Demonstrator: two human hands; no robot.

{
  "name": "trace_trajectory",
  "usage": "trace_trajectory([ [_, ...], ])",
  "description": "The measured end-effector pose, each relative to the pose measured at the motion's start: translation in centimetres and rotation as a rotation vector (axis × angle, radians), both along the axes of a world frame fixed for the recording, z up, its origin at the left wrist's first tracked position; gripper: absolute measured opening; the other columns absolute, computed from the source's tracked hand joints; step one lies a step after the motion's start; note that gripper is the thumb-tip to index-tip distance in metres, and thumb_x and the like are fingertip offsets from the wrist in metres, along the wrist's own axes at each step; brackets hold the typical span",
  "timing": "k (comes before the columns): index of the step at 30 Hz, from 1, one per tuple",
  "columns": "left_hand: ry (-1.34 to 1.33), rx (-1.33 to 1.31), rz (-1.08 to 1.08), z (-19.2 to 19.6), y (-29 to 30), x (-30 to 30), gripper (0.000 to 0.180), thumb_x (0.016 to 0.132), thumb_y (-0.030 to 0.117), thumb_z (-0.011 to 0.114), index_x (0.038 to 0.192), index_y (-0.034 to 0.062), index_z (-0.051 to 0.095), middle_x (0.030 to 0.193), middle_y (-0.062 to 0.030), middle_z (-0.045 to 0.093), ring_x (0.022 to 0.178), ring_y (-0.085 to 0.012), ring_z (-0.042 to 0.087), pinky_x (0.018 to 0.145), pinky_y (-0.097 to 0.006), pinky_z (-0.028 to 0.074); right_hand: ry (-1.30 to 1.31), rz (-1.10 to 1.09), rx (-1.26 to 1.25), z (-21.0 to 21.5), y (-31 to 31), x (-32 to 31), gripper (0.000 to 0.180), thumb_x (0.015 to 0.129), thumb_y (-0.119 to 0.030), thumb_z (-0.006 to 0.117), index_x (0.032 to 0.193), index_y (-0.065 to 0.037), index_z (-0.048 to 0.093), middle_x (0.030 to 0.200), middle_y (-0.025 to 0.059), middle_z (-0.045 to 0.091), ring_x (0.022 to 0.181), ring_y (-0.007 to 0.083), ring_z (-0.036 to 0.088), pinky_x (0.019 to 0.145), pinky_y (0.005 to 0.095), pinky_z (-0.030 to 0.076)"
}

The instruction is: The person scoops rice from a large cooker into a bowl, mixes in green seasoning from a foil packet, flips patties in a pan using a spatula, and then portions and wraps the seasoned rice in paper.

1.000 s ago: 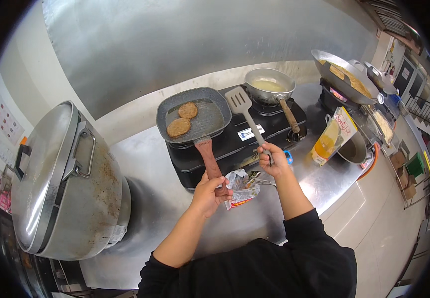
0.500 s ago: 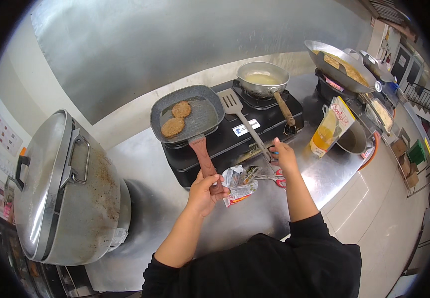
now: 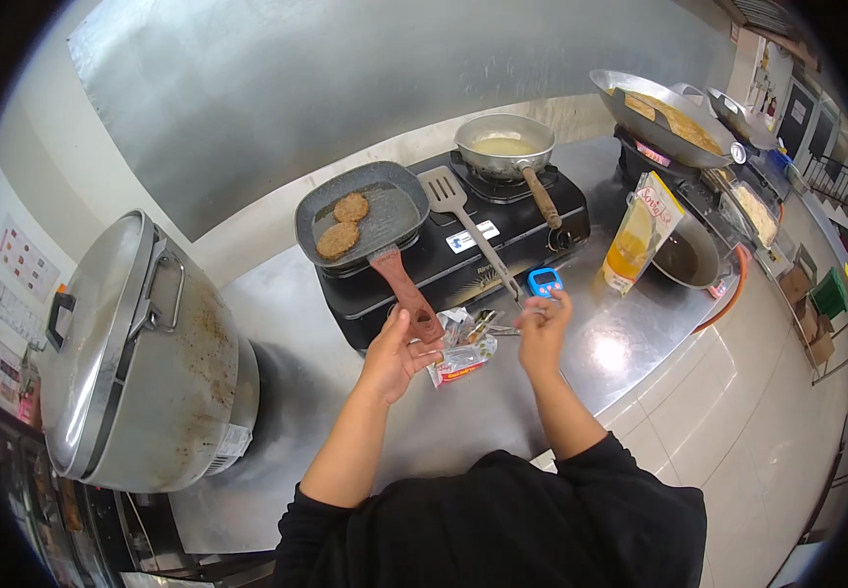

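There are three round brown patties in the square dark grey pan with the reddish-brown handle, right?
Not three: the head view shows only two round brown patties. They do lie in the square dark grey pan with the reddish-brown handle.

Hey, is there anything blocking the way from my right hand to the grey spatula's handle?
Nothing visible does. Your right hand is close to the near end of the grey spatula; the blue timer sits to the handle's right.
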State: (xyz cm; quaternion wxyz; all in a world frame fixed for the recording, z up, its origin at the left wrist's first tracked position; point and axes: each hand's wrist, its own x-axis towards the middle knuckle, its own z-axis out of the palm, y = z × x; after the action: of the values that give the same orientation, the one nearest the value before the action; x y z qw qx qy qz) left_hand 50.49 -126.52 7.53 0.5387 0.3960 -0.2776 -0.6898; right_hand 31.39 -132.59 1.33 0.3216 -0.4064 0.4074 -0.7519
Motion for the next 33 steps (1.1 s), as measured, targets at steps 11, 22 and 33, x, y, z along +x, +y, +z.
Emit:
trace_trajectory([
  [11, -1.83, -1.347, 0.309, -6.4, 12.0, -2.0, 0.06, 0.069, 0.053, 0.055, 0.121, 0.0257, 0.041, 0.131, -0.0066, 0.03, 0.115, -0.0323, 0.035, 0.096, -0.051, 0.017, 0.268, 1.592, 0.248, -0.9, 12.0, 7.3, 0.037, 0.083, -0.04, 0.044, 0.103, -0.01, 0.051, 0.107, 0.0117, 0.048, 0.102, 0.0176, 0.042, 0.082, 0.0324, 0.033],
  [22, -0.423, -0.293, 0.949, -2.6, 26.0, 8.1, 0.063, 0.081, 0.054, 0.036, 0.128, 0.0123, 0.028, 0.131, -0.0126, 0.03, 0.119, -0.0301, 0.029, 0.098, -0.044, 0.019, 0.656, 1.18, -1.174, 6.5, 21.5, 17.0, 0.062, 0.079, -0.049, 0.046, 0.124, -0.007, 0.037, 0.132, 0.0136, 0.028, 0.125, 0.0305, 0.018, 0.1, 0.0436, 0.015],
  [33, -1.597, -0.336, 0.97, -3.5, 39.2, 2.0, 0.063, 0.082, 0.052, 0.035, 0.127, 0.0087, 0.027, 0.131, -0.0171, 0.028, 0.12, -0.0322, 0.026, 0.096, -0.045, 0.023, 0.279, 1.862, 0.464, -4.3, 45.9, 24.2, 0.062, 0.085, -0.054, 0.027, 0.127, -0.008, 0.03, 0.125, 0.006, 0.038, 0.12, 0.0177, 0.03, 0.097, 0.0274, 0.023],
])
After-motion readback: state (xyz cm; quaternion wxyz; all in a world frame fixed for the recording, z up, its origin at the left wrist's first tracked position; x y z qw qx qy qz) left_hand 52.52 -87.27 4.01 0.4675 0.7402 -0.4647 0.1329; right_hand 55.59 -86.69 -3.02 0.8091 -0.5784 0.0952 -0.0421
